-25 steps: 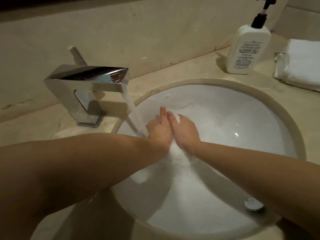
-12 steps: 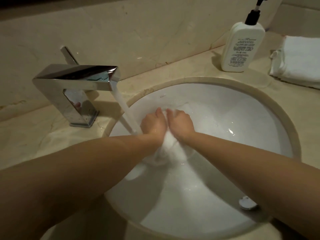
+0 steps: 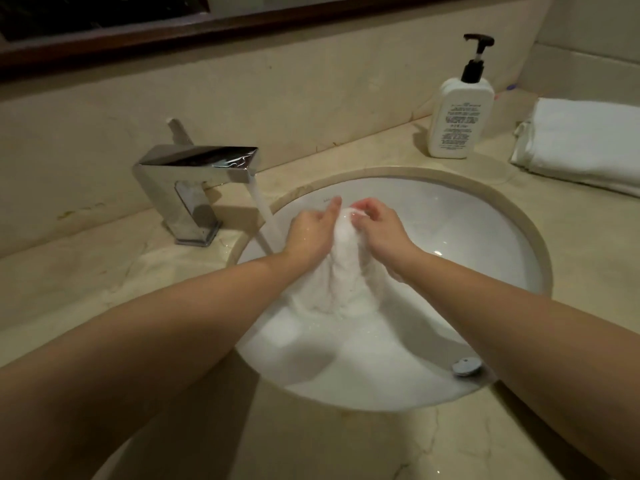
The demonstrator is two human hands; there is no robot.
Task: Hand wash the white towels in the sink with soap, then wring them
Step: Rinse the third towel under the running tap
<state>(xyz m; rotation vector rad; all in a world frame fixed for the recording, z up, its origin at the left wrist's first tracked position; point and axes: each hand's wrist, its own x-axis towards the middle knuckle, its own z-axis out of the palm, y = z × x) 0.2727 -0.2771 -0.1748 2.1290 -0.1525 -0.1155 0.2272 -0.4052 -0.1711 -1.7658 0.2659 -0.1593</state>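
Both hands, left hand [image 3: 311, 233] and right hand [image 3: 377, 230], are now lifting the bunched towel [image 3: 341, 271] higher out of the sink [image 3: 485, 216], fingers curled round it, so scrubbing's ongoing, wringing's coming later probably.

Two bare arms are showing, one coming in from each side near the white sink [image 3: 502, 237]. No sleeves are covering them; both forearms are showing all the way up to the picture's edge. The left hand [image 3: 310, 233] is looking wet, with tiny shiny drops glinting on its back. The right hand [image 3: 379, 230] is showing short, plain fingernails. The wrists are wearing nothing, and the fingers are wearing nothing too. Both arms are looking smooth and rounded, and getting wider toward the near rim of the sink.
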